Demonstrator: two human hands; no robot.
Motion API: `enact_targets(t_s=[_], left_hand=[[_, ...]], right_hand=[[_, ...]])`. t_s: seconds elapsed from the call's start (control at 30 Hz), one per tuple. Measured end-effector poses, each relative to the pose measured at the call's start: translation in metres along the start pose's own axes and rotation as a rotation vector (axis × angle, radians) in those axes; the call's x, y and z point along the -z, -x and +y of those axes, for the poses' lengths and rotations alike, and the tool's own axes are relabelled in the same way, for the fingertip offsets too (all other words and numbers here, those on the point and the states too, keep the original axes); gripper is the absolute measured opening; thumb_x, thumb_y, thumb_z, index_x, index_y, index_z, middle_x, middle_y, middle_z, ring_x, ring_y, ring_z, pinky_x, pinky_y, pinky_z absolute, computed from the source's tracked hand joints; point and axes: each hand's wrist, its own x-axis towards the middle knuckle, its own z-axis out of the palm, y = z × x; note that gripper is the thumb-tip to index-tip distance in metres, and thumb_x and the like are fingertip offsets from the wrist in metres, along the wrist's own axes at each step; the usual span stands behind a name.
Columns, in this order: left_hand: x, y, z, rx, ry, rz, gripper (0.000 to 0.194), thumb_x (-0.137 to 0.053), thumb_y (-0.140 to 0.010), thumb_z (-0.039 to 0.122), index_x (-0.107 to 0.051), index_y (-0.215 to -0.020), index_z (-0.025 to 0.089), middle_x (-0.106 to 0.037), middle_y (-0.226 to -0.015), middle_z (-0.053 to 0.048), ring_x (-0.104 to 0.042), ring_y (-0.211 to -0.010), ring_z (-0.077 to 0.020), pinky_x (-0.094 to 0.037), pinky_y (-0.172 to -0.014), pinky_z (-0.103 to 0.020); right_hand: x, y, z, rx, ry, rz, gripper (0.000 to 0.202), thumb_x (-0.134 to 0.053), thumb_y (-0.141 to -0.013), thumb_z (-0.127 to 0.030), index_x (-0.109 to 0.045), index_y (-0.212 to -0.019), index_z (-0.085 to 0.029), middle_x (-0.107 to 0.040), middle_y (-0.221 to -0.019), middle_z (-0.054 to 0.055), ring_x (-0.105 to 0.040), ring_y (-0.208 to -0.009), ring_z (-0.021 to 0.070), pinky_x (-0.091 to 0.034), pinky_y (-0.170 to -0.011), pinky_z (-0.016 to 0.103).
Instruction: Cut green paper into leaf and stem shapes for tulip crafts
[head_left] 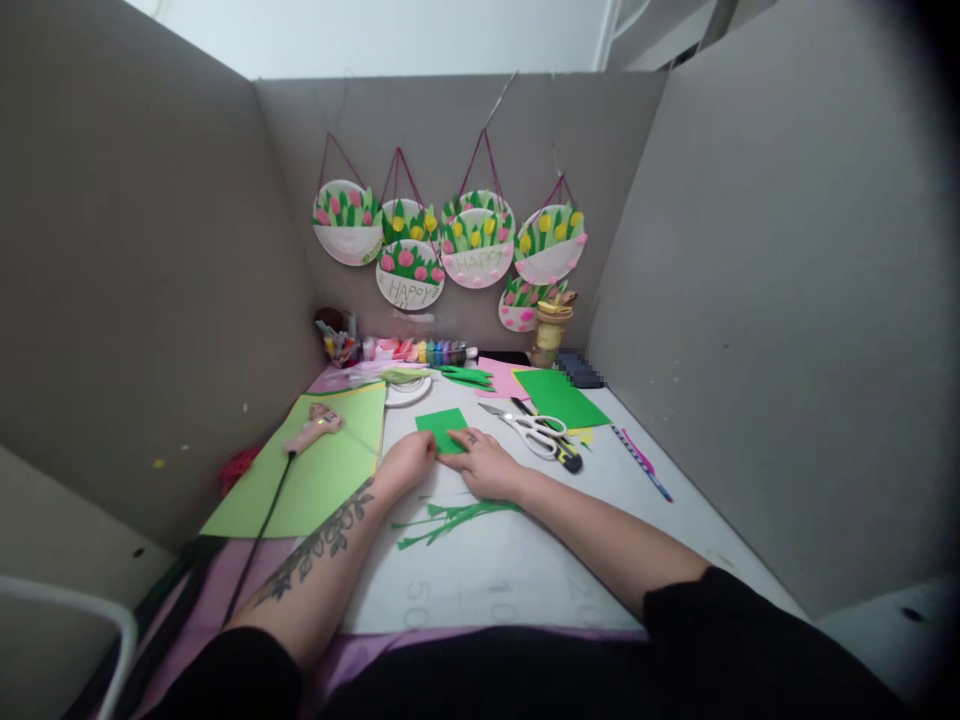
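Pressing both hands on a small, flat green paper square (442, 428).

We're boxed in by tall grey cardboard walls (150, 300) on three sides, and paper-plate flower baskets (450, 245) hang on strings across the back panel (600, 130). Above it we see a pale room wall (390, 35). Below, a white desk (510, 570), evenly and softly lit.

You look from your head camera forward and down, close over the worktop (525, 570), with your left hand (407, 462) and right hand (484, 465) meeting centre-frame and cardboard walls (750, 300) beyond them.
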Motion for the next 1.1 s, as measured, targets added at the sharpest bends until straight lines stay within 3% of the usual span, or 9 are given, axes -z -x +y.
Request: enact_targets(t_s=[0.2,0.3,0.43,0.53,0.73,0.97,1.1], left_hand=[[0.0,-0.002,-0.005,-0.031,0.053,-0.026,0.025,-0.046,-0.078,0.01,-0.066,-0.09,0.017,-0.069,-0.087,-0.006,-0.062,-0.082,-0.0187,-0.044,-0.074,-0.026],[0.001,-0.001,-0.005,-0.099,0.053,-0.038,0.034,-0.044,-0.08,0.009,-0.068,-0.103,0.019,-0.068,-0.096,-0.006,-0.062,-0.089,-0.0185,-0.044,-0.078,-0.025],[0.007,0.005,-0.001,-0.195,-0.072,-0.11,0.035,-0.041,-0.091,0.028,-0.071,-0.108,0.024,-0.065,-0.094,-0.007,-0.063,-0.084,-0.0201,-0.044,-0.074,-0.026],[0.018,0.012,0.005,-0.168,-0.182,-0.159,0.041,-0.037,-0.094,0.04,-0.073,-0.102,0.024,-0.066,-0.093,-0.008,-0.064,-0.086,-0.0229,-0.045,-0.07,-0.027],[0.042,0.025,0.021,-0.046,-0.375,-0.29,0.022,-0.05,-0.08,0.015,-0.072,-0.086,0.015,-0.069,-0.093,-0.015,-0.066,-0.087,-0.0279,-0.047,-0.07,-0.031],[0.041,0.024,0.008,-0.029,-0.256,-0.203,0.021,-0.05,-0.077,0.016,-0.07,-0.076,0.017,-0.068,-0.085,-0.011,-0.065,-0.084,-0.024,-0.045,-0.067,-0.027],[0.035,0.016,-0.001,0.017,-0.22,-0.032,0.027,-0.044,-0.081,0.016,-0.071,-0.079,0.02,-0.067,-0.092,-0.008,-0.063,-0.084,-0.0204,-0.042,-0.065,-0.025]], right_hand=[[0.013,0.004,0.002,-0.125,0.13,-0.034,0.037,-0.045,-0.089,-0.026,-0.069,-0.117,-0.029,-0.039,-0.148,0.012,-0.03,-0.133,0.0354,-0.031,-0.1,0.051],[0.023,0.007,0.007,-0.15,0.196,-0.069,0.036,-0.043,-0.09,-0.025,-0.071,-0.113,-0.026,-0.042,-0.145,0.013,-0.033,-0.13,0.0362,-0.031,-0.099,0.051],[0.03,0.009,0.015,-0.182,0.226,-0.112,0.033,-0.046,-0.085,-0.021,-0.073,-0.106,-0.024,-0.047,-0.142,0.011,-0.037,-0.127,0.0357,-0.033,-0.097,0.049],[0.029,0.009,0.019,-0.194,0.225,-0.12,0.031,-0.049,-0.083,-0.02,-0.073,-0.101,-0.024,-0.05,-0.139,0.01,-0.04,-0.124,0.035,-0.035,-0.094,0.046],[0.027,0.01,0.02,-0.151,0.244,-0.096,0.026,-0.051,-0.081,-0.019,-0.073,-0.093,-0.021,-0.059,-0.126,0.012,-0.05,-0.11,0.0308,-0.039,-0.084,0.038],[0.024,0.01,0.031,-0.221,0.208,-0.068,0.024,-0.05,-0.079,-0.013,-0.073,-0.086,-0.018,-0.068,-0.111,0.011,-0.06,-0.097,0.0231,-0.039,-0.078,0.03],[0.015,0.009,0.038,-0.244,0.164,0.087,0.027,-0.048,-0.082,-0.012,-0.073,-0.088,-0.019,-0.07,-0.106,0.008,-0.061,-0.095,0.0211,-0.039,-0.082,0.029]])
